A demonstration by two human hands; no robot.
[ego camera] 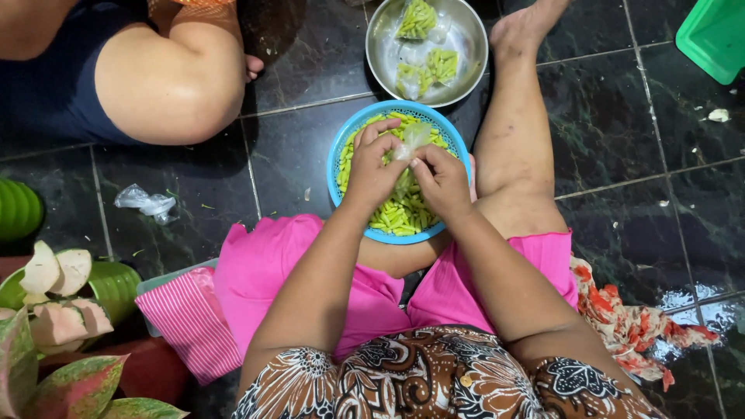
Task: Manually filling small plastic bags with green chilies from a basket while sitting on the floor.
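A blue plastic colander full of cut green bean pieces rests between my knees on the dark floor. Both my hands are over it. My left hand and my right hand together pinch a small clear plastic bag that holds some green pieces. Beyond the colander stands a round steel bowl with three filled clear bags of the same green pieces.
Another person's bare leg is at the upper left. A crumpled clear plastic scrap lies on the tiles at left. Potted leaves fill the lower left, a green plastic tub the top right, a patterned cloth the right.
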